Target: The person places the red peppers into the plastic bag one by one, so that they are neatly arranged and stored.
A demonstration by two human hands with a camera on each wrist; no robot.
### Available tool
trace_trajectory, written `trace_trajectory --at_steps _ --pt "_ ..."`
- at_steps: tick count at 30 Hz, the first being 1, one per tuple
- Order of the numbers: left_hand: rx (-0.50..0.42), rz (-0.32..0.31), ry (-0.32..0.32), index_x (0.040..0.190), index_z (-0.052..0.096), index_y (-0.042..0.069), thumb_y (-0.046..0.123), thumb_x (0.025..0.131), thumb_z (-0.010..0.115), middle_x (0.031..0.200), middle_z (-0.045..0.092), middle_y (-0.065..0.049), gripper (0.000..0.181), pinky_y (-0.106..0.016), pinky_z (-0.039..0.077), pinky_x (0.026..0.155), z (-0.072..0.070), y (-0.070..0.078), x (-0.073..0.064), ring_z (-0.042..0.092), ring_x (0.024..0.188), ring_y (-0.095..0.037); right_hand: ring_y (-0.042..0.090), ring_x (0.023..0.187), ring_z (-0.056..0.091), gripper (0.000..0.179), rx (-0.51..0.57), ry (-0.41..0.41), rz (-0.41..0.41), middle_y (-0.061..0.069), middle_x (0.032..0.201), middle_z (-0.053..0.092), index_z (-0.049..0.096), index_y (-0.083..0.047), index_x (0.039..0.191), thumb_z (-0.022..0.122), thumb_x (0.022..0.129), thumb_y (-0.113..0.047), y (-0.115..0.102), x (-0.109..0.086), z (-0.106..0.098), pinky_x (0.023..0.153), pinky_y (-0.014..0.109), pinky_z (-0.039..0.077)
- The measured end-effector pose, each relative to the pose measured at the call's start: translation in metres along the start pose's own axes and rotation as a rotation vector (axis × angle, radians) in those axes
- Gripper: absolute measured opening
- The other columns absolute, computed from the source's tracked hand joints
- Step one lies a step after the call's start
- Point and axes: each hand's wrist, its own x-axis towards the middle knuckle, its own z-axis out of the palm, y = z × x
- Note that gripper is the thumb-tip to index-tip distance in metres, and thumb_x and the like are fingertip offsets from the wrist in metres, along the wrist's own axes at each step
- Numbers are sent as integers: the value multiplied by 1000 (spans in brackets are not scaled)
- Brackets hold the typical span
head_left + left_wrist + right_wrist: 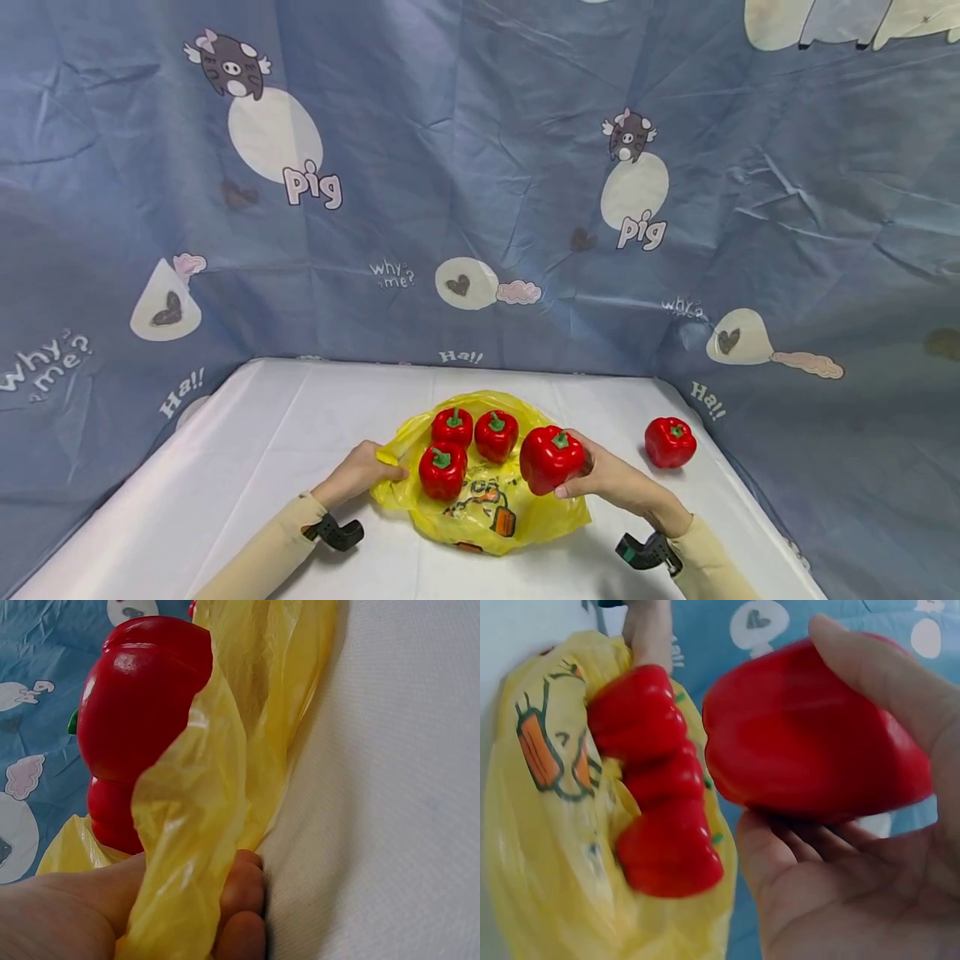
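Note:
A yellow plastic bag [536, 521] with a printed picture lies spread on the white table. Three red bell peppers with green stems rest on it: a back left pepper [451, 428], a front left pepper [442, 472] and a middle pepper [497, 437]. At the bag's left edge my left hand [362, 473] pinches the plastic, and the left wrist view shows the bag's fold [191, 825] between thumb and fingers. My right hand [609, 479] grips another red bell pepper [810, 735] over the bag's right side, thumb on one side and fingers on the other.
One more red bell pepper [670, 442] sits on the white table [315, 400] near its right edge. Behind and beside the table hangs a blue printed cloth [480, 183]. Black bands [334, 533] are worn on both wrists.

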Motion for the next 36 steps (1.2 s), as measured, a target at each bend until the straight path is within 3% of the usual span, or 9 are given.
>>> trace_trajectory --at_steps 10,21,36 --pt "-6 -10 10 78 65 1 13 71 78 66 62 -3 19 -24 41 55 1 4 -3 53 58 -11 27 123 50 90 -64 90 73 12 140 47 23 -9 149 79 79 -25 10 30 33 101 43 46" --pt "-10 11 -6 78 65 0 13 71 77 65 62 -2 19 -23 43 54 -1 2 -3 54 56 -10 27 120 52 93 -80 131 143 13 137 49 26 -4 146 82 75 -25 27 49 51 100 46 45" --pt "-19 18 -17 80 66 -1 14 71 77 66 63 -3 20 -23 43 54 -1 2 -3 54 57 -10 30 119 55 91 -137 199 122 14 135 54 35 -5 144 85 71 -25 37 66 73 98 46 47"
